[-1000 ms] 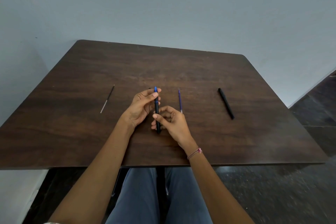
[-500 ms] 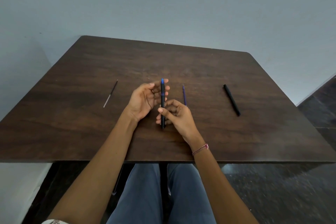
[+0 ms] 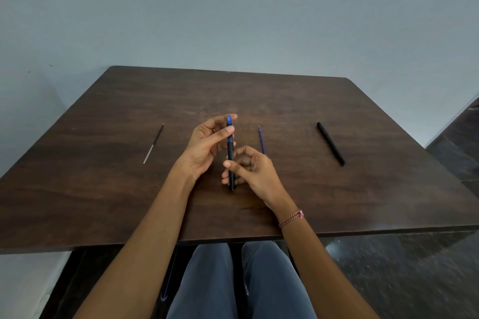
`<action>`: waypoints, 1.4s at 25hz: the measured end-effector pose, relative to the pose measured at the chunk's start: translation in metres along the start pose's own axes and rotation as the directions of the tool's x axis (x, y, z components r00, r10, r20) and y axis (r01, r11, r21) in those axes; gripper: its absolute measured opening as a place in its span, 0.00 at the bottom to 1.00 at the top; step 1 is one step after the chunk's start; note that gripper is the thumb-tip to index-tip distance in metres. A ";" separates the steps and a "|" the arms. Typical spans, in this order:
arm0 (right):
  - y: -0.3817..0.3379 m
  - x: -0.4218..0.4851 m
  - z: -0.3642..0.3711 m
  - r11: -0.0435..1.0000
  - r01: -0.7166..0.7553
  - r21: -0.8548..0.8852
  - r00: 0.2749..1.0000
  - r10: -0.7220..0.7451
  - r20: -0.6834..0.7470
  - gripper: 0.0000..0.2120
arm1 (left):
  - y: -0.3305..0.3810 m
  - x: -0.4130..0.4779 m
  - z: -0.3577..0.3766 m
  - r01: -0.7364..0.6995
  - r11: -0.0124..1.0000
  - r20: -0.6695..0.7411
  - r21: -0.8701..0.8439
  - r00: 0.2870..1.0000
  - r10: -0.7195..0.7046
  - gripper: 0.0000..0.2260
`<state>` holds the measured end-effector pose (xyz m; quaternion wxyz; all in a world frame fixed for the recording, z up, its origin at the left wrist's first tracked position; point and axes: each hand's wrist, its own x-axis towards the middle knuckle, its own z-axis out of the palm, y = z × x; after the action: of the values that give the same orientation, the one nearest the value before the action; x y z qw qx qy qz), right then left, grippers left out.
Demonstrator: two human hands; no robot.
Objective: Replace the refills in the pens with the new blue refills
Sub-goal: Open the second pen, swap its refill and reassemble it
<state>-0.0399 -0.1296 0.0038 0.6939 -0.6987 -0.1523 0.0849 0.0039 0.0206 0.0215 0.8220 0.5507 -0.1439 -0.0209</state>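
Over the middle of the bench (image 3: 103, 202) you hold a pen (image 3: 230, 155) nearly upright between both hands, its blue end pointing toward the far edge. Your left hand (image 3: 204, 147) pinches the upper barrel just below that blue end, thumb in front and fingers behind. Your right hand (image 3: 255, 171) curls round the lower barrel, thumb laid across it. That two-point grip looks like a twisting or pulling hold, one hand steadying while the other turns, to open or close the barrel; which of the two does not show.

A blue refill (image 3: 261, 138) lies on the bench just beside your right hand, on the side toward the right edge. Its near end is hidden behind your knuckles, and it is probably kept close for an easy reach. A black pen (image 3: 331, 143) lies well apart toward the right edge, likely waiting its turn. A thin dark refill (image 3: 153, 143) with a pale end lies well off toward the left edge, apparently set aside as spent.
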 end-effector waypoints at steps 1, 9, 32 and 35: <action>0.000 -0.001 0.000 1.000 0.003 0.007 1.000 -0.003 -0.003 0.07 | 0.000 -0.001 0.000 0.006 1.000 0.009 -0.008 1.000 -0.006 0.12; -0.003 0.000 0.000 0.999 0.008 0.043 1.000 -0.008 0.003 0.16 | 0.000 0.003 0.000 0.024 1.000 -0.025 0.015 0.999 -0.023 0.09; -0.002 0.000 0.002 0.999 0.050 0.021 0.999 -0.050 -0.018 0.20 | 0.004 0.002 -0.001 0.002 0.994 -0.120 0.111 0.993 0.012 0.10; -0.002 0.000 0.002 0.998 0.054 0.013 0.998 -0.054 -0.020 0.20 | 0.005 0.002 -0.002 -0.010 0.998 -0.097 0.062 0.995 0.016 0.11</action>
<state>-0.0408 -0.1281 0.0054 0.7023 -0.6903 -0.1635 0.0601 0.0060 0.0236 0.0256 0.8108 0.5751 -0.1078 0.0159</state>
